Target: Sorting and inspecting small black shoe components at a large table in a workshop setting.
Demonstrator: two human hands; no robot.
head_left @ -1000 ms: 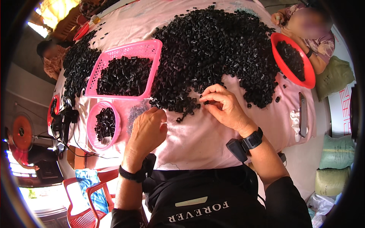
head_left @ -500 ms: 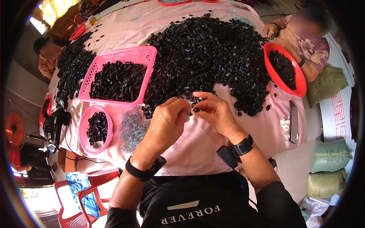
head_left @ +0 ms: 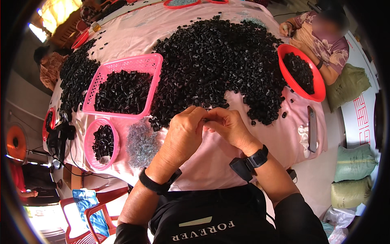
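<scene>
Above the near edge of a large heap of small black plastic caps [head_left: 219, 65], my two hands meet fingertip to fingertip. My right hand [head_left: 233, 128] is closed in a pinch on a small black plastic cap [head_left: 205, 120], mostly hidden by the fingers. My left hand [head_left: 183, 132] is closed too, its thumb and forefinger pressed against the same spot; whatever it holds cannot be made out. Left of my left hand lies a loose pile of small clear, bluish-grey pieces [head_left: 142, 143] on the pink cloth [head_left: 211, 162].
A pink rectangular basket [head_left: 122, 114] and a round pink basket [head_left: 115, 152] hold black pieces at the left. At the right are a red basin [head_left: 321, 91], a phone-like dark slab [head_left: 312, 129] and a seated person [head_left: 325, 49]. Another person [head_left: 50, 67] sits far left.
My hands have come together, and the gap between their fingertips has closed. The black cap in my right fingers is now more covered. The whole view has shifted slightly.
</scene>
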